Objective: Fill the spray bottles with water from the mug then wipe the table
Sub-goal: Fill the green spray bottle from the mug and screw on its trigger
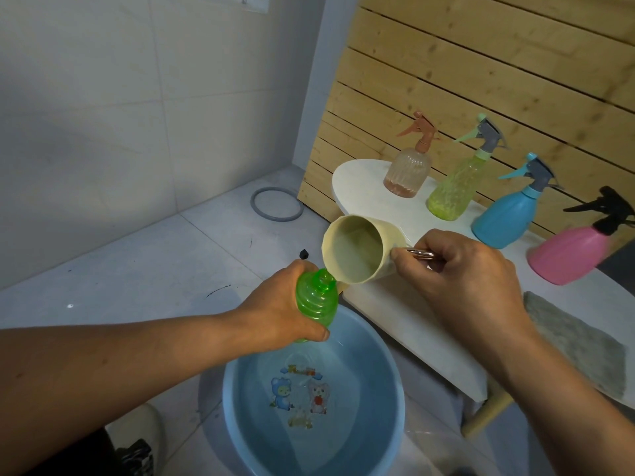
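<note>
- Green ribbed plastic spray bottle (316, 300), its top off and neck open, is held in the left hand (285, 310); the grip is fingers and thumb wrapped round the bottle's body.
- Right hand (470, 280) has a closed grip on the metal handle (420, 253) of a cream mug (357, 249), fingers curled round it.
- Mug is tipped steeply, its rim touching or just above the bottle's open neck, with water visible inside.
- Both are held over a pale blue basin (240, 424) on the floor; the basin holds water and has cartoon animals printed on its bottom.
- Just beside the hands to the right is a white counter (412, 324) in front of a slatted wooden wall.
- Four more spray bottles stand on the counter in a row, all with trigger tops on: a clear peach bottle (409, 173), a yellow-green bottle (453, 190), a blue bottle (505, 218) and a pink bottle (570, 255).
- Grey cloth (577, 345) lies flat on the counter's near end, apart from the bottles.
</note>
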